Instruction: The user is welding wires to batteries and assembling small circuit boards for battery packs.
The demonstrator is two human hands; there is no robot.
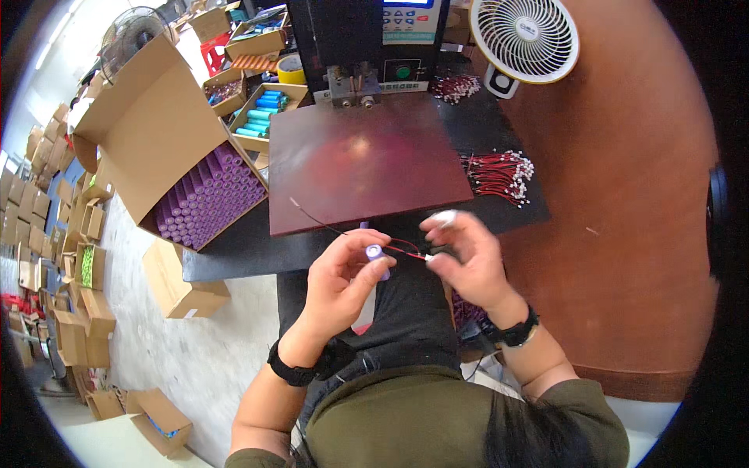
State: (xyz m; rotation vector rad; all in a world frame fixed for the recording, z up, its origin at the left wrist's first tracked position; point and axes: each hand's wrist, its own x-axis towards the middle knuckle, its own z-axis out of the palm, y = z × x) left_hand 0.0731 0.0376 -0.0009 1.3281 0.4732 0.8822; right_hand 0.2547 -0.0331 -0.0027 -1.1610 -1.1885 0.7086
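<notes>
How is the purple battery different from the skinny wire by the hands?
The battery is a stubby tube, while the wire is long and thin. The battery is purple; the wire is red and dark, with a white plug. The battery sits in the left hand, but the wire stretches across toward the right hand. Both are near the left fingertips.

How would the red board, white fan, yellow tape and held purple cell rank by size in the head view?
1. Red board
2. White fan
3. Yellow tape, held purple cell: too alike to rank; the cell's nearer.
</notes>
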